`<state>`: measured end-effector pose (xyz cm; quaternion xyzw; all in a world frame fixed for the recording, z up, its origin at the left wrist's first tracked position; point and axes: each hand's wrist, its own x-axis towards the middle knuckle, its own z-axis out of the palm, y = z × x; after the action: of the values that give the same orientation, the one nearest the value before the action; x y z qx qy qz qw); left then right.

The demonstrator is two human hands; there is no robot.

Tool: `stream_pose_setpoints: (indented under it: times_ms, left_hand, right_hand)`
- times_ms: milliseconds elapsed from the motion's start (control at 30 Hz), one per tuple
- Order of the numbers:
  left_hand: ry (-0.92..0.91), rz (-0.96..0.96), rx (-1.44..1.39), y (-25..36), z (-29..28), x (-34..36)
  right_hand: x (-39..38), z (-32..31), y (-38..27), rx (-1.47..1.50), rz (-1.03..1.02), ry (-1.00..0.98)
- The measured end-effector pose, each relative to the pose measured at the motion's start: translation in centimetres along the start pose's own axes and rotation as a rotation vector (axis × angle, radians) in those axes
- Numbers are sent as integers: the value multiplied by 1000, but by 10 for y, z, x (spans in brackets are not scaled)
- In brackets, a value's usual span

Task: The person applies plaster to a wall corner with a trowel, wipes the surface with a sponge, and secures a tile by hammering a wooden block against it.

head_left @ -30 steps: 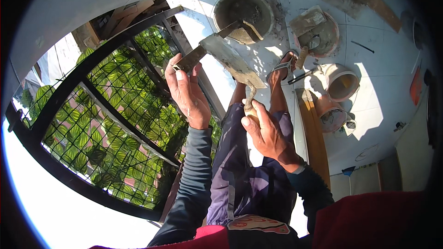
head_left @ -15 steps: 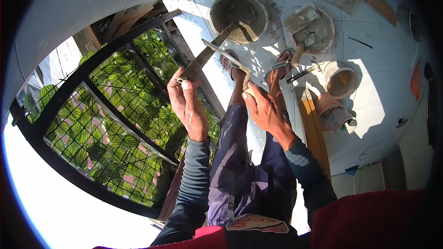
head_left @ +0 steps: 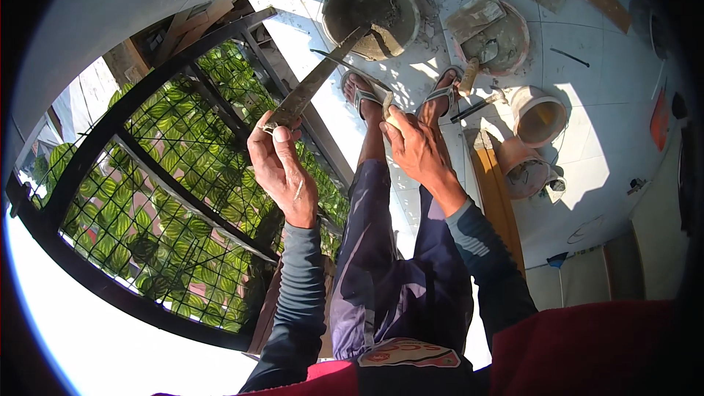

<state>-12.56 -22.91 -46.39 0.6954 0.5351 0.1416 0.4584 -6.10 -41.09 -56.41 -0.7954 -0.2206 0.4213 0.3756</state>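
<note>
Two hands hold two tools in the head view. The left hand (head_left: pixel 284 169) has its grip closed on the near end of a long flat blade (head_left: pixel 317 82), pinched between thumb and fingers. The right hand (head_left: pixel 422 148) has its grip closed around the handle of a trowel (head_left: pixel 370 78), which shows thin side on. Both tools look dirty and are held up in front of the legs. They cross near the middle, but I cannot tell if they touch.

The left hand holds just one end, so a hard push near the far tip could twist the long flat blade and make it slip out. Wet muck on the fingers could make that worse, though I cannot see how wet they are. If the trowel ran down toward the left hand too fast, it could bump or cut those fingers. I cannot tell how sharp either edge is.

Down on the floor (head_left: pixel 587 224), the left foot (head_left: pixel 359 90) and right foot (head_left: pixel 438 97) wear open sandals, so a dropped tool could hurt bare toes. The big round tub (head_left: pixel 416 22) holds gray mix, and a falling blade could splash it. A big swing to the left could hit the black gate (head_left: pixel 112 123). A step to the right could knock the smaller tub (head_left: pixel 526 38).
</note>
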Motion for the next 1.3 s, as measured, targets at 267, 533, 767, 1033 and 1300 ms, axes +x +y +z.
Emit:
stream_pose_setpoints:
  times_ms: [267,533,767,1033,1300]
  left_hand:
    - [-35,-51,-3,11,11,-19]
    - [-51,-137,-49,2,-6,-29]
    - [-50,-179,-35,2,0,-39]
    - [-34,-214,-59,0,-6,-46]
    - [-75,-144,47,3,-14,-42]
  right_hand:
    - [45,47,127,-715,-366,172]
    - [43,28,60,-592,-417,201]
    - [108,30,80,-397,202,-119]
    - [91,15,36,-568,154,-166]
    - [135,23,94,-423,223,-130]
